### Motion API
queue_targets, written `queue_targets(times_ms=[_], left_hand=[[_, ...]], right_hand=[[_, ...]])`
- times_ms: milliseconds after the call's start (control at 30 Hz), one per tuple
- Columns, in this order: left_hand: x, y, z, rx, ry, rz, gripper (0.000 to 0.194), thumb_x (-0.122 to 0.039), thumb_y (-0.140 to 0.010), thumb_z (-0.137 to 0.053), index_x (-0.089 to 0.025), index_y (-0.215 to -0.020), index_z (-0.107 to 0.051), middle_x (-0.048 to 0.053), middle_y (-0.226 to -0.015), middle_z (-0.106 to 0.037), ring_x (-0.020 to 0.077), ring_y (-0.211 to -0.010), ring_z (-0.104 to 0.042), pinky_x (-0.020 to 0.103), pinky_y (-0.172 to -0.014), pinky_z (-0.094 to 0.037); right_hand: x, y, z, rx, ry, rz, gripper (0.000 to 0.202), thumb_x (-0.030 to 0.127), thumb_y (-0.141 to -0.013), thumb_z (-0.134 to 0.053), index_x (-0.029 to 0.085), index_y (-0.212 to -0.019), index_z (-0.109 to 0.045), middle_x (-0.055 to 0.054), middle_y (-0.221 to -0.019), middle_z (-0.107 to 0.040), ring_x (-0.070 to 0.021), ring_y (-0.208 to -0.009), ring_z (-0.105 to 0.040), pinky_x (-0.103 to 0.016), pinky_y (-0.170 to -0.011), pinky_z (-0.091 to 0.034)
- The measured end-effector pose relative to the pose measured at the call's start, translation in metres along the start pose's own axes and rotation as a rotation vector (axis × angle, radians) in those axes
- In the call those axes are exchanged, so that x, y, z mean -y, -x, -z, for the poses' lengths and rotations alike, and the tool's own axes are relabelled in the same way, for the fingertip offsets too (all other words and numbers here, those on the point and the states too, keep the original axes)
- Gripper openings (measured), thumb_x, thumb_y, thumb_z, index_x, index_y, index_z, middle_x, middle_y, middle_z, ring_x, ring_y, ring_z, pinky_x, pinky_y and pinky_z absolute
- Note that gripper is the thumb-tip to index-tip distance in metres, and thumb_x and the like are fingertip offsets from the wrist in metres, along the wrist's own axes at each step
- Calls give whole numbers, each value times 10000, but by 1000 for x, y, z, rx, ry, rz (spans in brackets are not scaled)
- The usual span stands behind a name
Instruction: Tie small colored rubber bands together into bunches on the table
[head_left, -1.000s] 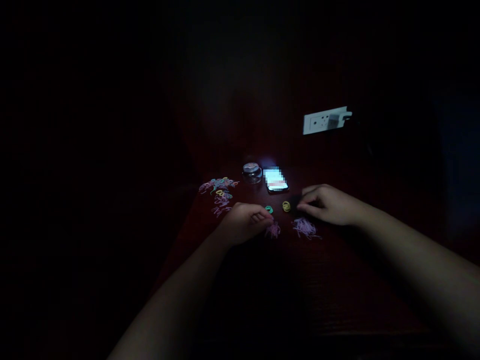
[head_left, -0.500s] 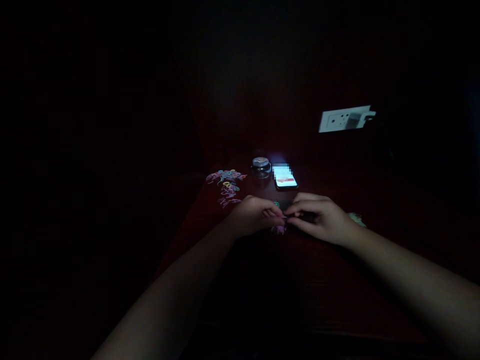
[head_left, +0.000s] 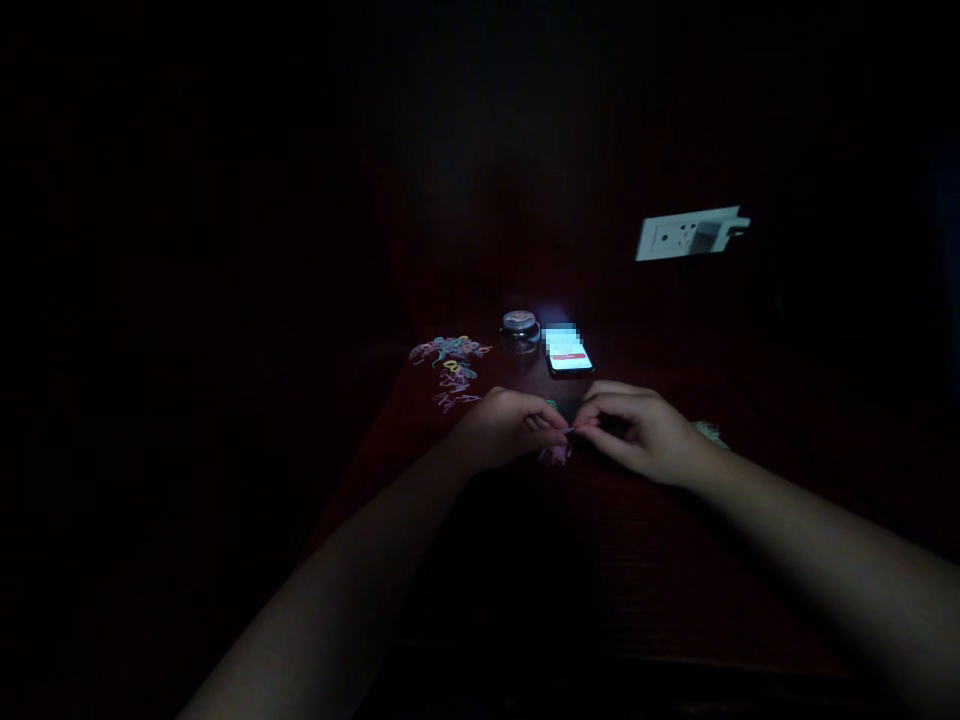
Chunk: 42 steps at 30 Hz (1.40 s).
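My left hand [head_left: 519, 428] and my right hand [head_left: 634, 430] meet fingertip to fingertip over the dark red table. Between them a small pink-purple rubber band [head_left: 570, 430] is pinched, one end in each hand. Just below the fingertips lies a little heap of pink-purple bands [head_left: 555, 455]. A green band [head_left: 552, 405] shows behind my left fingers. Beside my right wrist rests a pile of pale yellow-green bands [head_left: 709, 433], partly covered by the wrist.
A mixed heap of coloured bands [head_left: 450, 348] spreads along the table's left side, with more bands trailing toward me. Behind my hands stand a round clear container [head_left: 520, 330] and a lit phone [head_left: 568, 352]. A wall socket [head_left: 686, 235] holds a plug at right. Surroundings are very dark.
The fingertips have shifted slightly, and the pinched band shows more clearly between them. The whole view has moved a little; the piles look the same.
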<state>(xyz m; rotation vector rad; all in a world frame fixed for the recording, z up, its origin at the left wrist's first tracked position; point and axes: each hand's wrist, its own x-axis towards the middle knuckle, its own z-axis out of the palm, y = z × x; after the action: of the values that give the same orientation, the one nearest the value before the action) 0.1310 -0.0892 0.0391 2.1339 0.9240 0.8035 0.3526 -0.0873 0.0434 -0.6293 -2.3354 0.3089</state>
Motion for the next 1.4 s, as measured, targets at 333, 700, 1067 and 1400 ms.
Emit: queue_targets(times_ms=[333, 700, 1067, 1400], left_hand=[[-2, 1, 2, -27, -81, 11, 125, -273, -801, -680, -151, -825, -694, 14, -724, -690, 87, -619, -597, 212, -592, -477], [-1, 4, 4, -86, -156, -27, 143, -295, -824, -648, -158, -837, -685, 5, -740, -676, 84, -615, -567, 196, -581, -460], [7, 0, 10, -170, -321, -219, 150, -349, -845, -652, -216, -855, -721, 33, -897, -702, 159, -868, -612, 306, -821, -475], [6, 0, 7, -104, -299, -229, 132, -326, -834, -675, -216, -876, -732, 29, -876, -706, 148, -839, -621, 300, -809, -481]], right_hand=[[-17, 1, 25, 47, 52, -124, 150, 267, -879, -552, 173, -790, -627, -41, -792, -608, -147, -709, -558, -273, -638, -431], [-34, 7, 35, 282, 79, -342, 153, 298, -839, -543, 180, -767, -611, -30, -723, -643, -151, -644, -570, -291, -612, -447], [-35, 11, 35, 358, -2, -313, 126, 235, -792, -548, 178, -706, -620, -11, -696, -641, -124, -598, -542, -272, -580, -410], [-22, 4, 29, 180, 43, -199, 149, 227, -841, -530, 166, -723, -599, -25, -716, -586, -132, -628, -519, -269, -583, -400]])
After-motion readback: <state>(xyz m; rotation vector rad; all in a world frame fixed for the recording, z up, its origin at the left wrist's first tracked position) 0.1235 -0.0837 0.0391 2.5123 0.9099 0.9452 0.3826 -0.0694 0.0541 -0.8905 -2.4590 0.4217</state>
